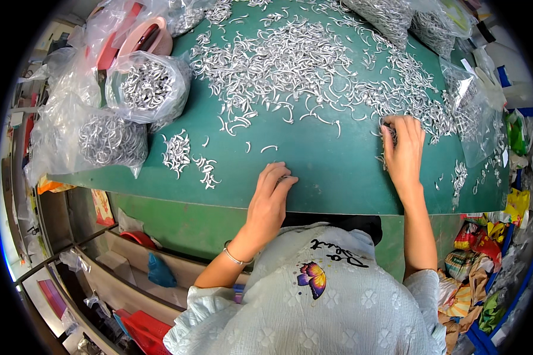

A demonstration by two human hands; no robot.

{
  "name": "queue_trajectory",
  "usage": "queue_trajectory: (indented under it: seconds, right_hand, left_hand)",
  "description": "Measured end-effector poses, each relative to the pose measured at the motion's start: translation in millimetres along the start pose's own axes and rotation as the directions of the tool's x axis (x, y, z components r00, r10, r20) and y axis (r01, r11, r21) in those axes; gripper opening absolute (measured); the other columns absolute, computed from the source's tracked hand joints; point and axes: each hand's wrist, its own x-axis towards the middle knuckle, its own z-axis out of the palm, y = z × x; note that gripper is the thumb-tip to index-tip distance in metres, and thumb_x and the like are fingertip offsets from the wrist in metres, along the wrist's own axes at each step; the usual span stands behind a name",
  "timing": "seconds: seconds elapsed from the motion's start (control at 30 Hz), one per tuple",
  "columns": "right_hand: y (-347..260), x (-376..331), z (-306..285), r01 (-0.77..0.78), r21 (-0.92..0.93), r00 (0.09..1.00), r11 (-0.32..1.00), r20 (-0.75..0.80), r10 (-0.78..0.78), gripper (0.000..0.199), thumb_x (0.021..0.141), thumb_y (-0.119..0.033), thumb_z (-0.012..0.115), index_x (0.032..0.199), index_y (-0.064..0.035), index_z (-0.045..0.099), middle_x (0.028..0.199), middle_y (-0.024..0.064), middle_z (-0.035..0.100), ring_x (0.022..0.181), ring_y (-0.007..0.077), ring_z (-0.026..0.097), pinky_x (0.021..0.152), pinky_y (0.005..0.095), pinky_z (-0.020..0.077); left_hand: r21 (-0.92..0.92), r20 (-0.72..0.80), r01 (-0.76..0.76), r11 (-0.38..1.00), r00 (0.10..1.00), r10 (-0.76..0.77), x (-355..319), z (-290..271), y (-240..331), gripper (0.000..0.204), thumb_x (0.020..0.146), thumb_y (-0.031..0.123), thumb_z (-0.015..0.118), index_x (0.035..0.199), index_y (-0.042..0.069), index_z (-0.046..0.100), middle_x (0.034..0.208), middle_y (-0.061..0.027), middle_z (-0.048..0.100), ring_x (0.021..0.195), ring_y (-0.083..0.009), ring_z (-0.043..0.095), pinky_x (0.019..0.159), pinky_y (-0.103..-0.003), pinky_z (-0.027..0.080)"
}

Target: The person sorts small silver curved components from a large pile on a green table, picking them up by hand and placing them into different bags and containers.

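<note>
Silvery curved metal hooks [290, 65] lie spread across the far half of the green table [337, 171] — the right hand [404, 151] rests at the heap's near right edge, fingers curled around a few of them. The left hand [269, 198] lies at the table's near edge, fingertips pinched on something small — what, I cannot tell; two small piles [189, 160] sit just to its left, beside clear bags of hooks [142, 89].

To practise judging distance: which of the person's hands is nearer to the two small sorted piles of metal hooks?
Left. The left hand rests on the green mat just right of the small piles; the right hand is far across the mat, at the big scattered heap.
</note>
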Motion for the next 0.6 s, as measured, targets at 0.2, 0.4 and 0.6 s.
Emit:
queue_trajectory:
  seconds: [0.2, 0.4, 0.6]
  right_hand:
    - [-47.1, 11.5, 17.4, 0.141, 0.058, 0.989, 0.988, 0.043, -0.143, 0.034, 0.081, -0.016, 0.071, 0.111, -0.0032, 0.062, 0.117, 0.0136, 0.054, 0.109, 0.0314, 0.050, 0.092, 0.0424, 0.0385]
    - [-38.9, -14.0, 5.3, 0.159, 0.243, 0.979, 0.957, 0.086, -0.185, 0.027, 0.081, -0.013, 0.071, 0.105, -0.0036, 0.062, 0.117, 0.0145, 0.053, 0.111, 0.0337, 0.049, 0.091, 0.0441, 0.0385]
    - [-0.5, 34.4, 31.3, 0.052, -0.030, 0.992, 0.998, -0.115, -0.055, 0.030, 0.081, -0.014, 0.070, 0.109, -0.0058, 0.061, 0.121, 0.0145, 0.054, 0.110, 0.0339, 0.049, 0.092, 0.0463, 0.0387]
  left_hand:
    - [-0.005, 0.005, 0.016, 1.000, 1.000, -0.015, 4.1, 0.0, 1.7, 0.026, 0.077, -0.012, 0.059, 0.101, -0.003, 0.060, 0.109, -0.0169, 0.053, 0.113, -0.0393, 0.053, 0.097, -0.048, 0.045]
    - [-0.003, -0.041, 0.064, 0.998, 0.997, -0.064, -0.2, 2.5, 2.0, 0.023, 0.079, -0.014, 0.060, 0.099, -0.002, 0.063, 0.107, -0.0157, 0.056, 0.111, -0.0362, 0.054, 0.093, -0.044, 0.046]
    - [0.003, -0.052, 0.052, 0.999, 0.997, -0.052, 5.7, 3.8, 5.5, 0.022, 0.079, -0.014, 0.060, 0.097, -0.002, 0.063, 0.105, -0.0152, 0.057, 0.109, -0.0352, 0.056, 0.091, -0.042, 0.047]
